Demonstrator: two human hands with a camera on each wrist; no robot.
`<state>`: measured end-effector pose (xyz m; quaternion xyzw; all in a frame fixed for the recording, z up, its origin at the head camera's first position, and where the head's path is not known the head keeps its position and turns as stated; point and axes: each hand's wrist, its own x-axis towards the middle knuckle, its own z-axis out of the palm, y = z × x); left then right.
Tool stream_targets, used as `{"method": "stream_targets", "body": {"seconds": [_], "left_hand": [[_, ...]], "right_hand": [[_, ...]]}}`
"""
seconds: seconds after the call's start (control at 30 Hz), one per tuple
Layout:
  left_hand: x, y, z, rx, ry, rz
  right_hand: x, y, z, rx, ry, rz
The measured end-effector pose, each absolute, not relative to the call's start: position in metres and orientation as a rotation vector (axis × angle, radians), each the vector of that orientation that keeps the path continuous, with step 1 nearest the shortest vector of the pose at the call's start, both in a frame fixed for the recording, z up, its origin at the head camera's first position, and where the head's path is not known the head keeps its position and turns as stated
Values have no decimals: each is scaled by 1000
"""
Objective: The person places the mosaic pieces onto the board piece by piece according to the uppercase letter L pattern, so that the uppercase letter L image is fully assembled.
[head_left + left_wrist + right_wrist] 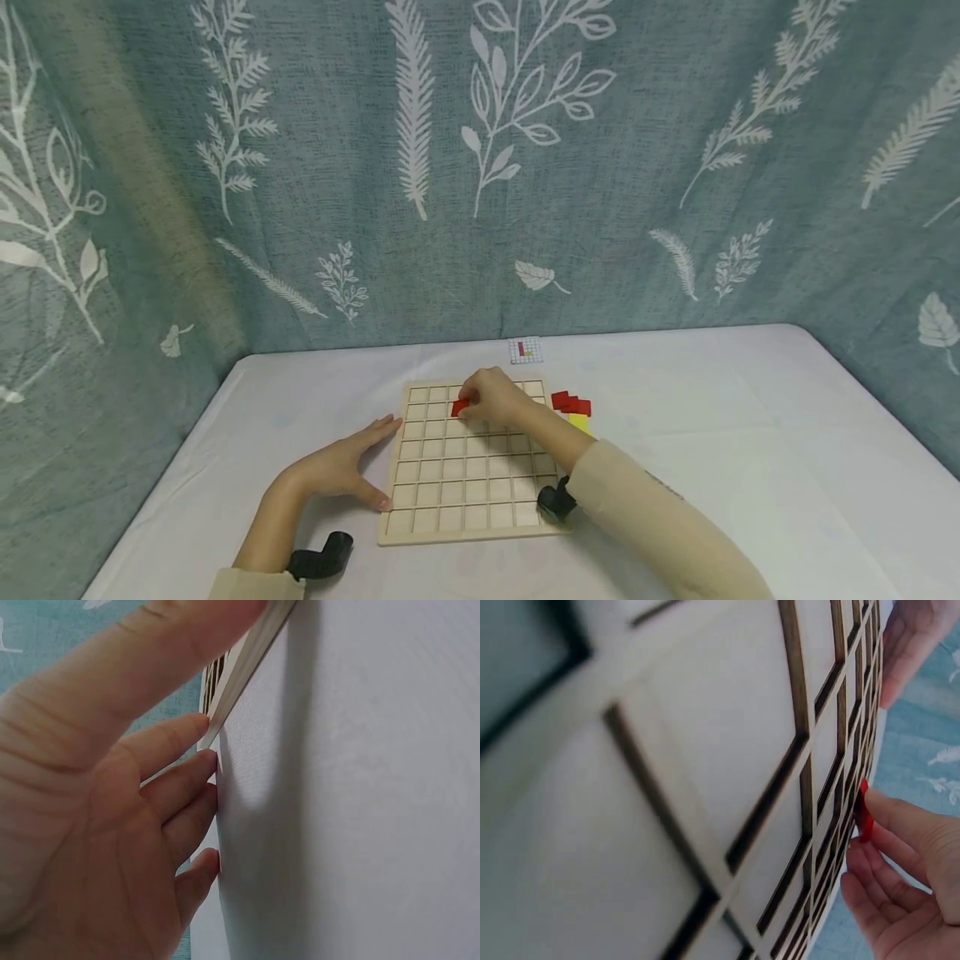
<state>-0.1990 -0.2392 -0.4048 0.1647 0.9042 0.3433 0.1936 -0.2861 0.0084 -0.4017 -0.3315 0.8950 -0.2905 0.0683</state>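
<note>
A pale wooden grid board point(452, 493) with raised dividers lies on the white-covered table. My right hand point(495, 398) reaches over it and pinches a small red square tile point(458, 407) between thumb and finger, at a cell near the upper left part of the grid. The right wrist view shows that red tile point(865, 815) tilted at the dividers. At the board's left side, my left hand point(337, 467) has its fingers and thumb spread. Its fingertips point(202, 724) and thumb are right at the wooden edge.
Several loose red tiles point(573, 405) lie in a pile just right of the board, beside a yellow tile point(580, 422). Behind the board is a small card point(525, 350) printed with a grid and coloured squares. A green leaf-patterned curtain point(450, 275) hangs at the table's back edge.
</note>
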Motion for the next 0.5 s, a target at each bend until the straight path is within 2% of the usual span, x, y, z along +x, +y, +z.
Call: {"method": "stream_targets", "body": {"seconds": [0.5], "left_hand": [[-200,-240,-408,455,2522,968]], "right_hand": [[-288,2,-405,-991,2696,-844]]}}
